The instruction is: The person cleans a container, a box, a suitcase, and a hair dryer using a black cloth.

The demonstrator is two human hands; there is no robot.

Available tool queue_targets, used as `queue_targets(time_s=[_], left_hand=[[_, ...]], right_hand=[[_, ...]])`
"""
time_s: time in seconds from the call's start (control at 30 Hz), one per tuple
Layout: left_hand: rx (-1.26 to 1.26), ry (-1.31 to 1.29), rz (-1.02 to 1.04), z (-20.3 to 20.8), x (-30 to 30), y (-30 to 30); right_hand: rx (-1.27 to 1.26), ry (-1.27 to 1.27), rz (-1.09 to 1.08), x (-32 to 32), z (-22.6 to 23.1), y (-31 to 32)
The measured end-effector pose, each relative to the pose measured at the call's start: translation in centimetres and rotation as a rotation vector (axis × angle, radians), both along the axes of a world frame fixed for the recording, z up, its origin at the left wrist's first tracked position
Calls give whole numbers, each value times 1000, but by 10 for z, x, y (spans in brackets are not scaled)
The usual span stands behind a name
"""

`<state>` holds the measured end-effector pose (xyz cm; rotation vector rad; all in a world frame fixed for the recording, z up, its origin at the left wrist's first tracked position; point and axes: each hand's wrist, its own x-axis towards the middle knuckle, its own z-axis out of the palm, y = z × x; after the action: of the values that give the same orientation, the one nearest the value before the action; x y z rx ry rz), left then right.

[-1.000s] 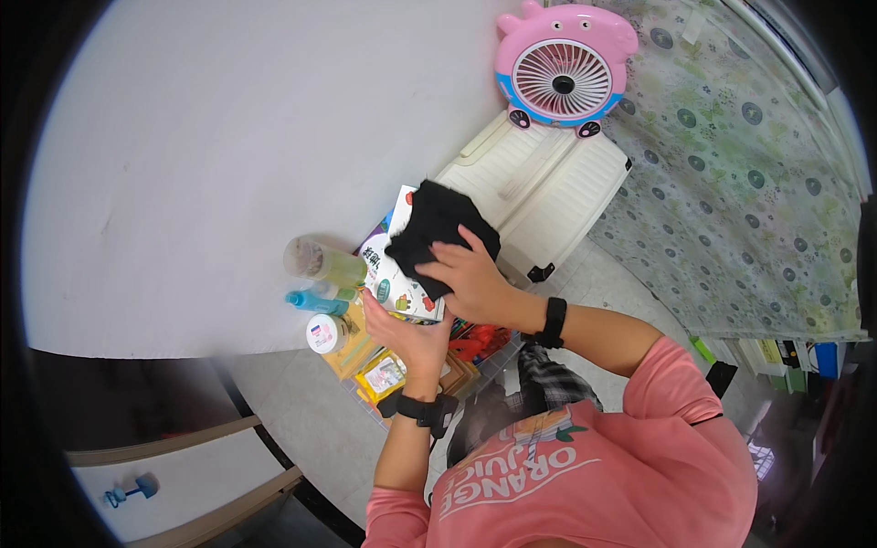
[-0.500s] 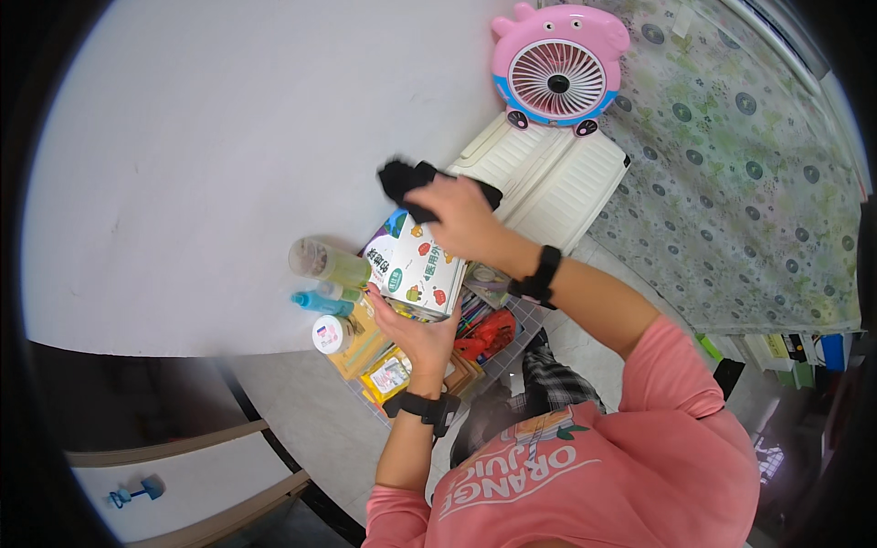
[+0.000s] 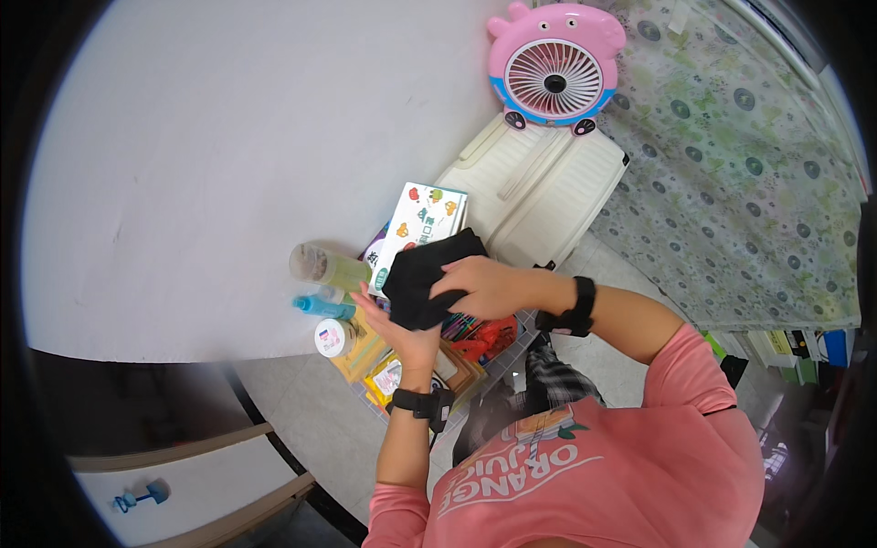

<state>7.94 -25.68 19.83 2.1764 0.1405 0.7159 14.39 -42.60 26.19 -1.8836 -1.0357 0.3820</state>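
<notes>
Both of my hands hold a black cloth (image 3: 418, 277) over a cluttered rack. My left hand (image 3: 402, 331) cups the cloth from below, palm up. My right hand (image 3: 486, 283) presses on it from the right. Just behind the cloth stands a white box with colourful cartoon pictures (image 3: 419, 223), leaning against the wall. Both wrists wear black bands.
A clear cup (image 3: 322, 266), a blue bottle (image 3: 322, 306) and a white-capped jar (image 3: 333, 337) sit left of the hands. Yellow packets (image 3: 385, 376) and red items (image 3: 483, 338) fill the rack. A white suitcase (image 3: 539, 190) with a pink fan (image 3: 554, 65) stands behind. A patterned curtain (image 3: 731, 183) hangs right.
The picture box that my left hand held is now set down against the wall. The black cloth came off its top and is now gathered between both hands.
</notes>
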Motion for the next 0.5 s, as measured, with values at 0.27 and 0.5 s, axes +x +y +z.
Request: queue_targets(time_s=[0.27,0.5], left_hand=[[-17,257,104,6,5,19],[14,244,-7,19,4,25]], right_hand=[[781,534,-746,9,33,-66],[458,390,-876,22,-35,44]])
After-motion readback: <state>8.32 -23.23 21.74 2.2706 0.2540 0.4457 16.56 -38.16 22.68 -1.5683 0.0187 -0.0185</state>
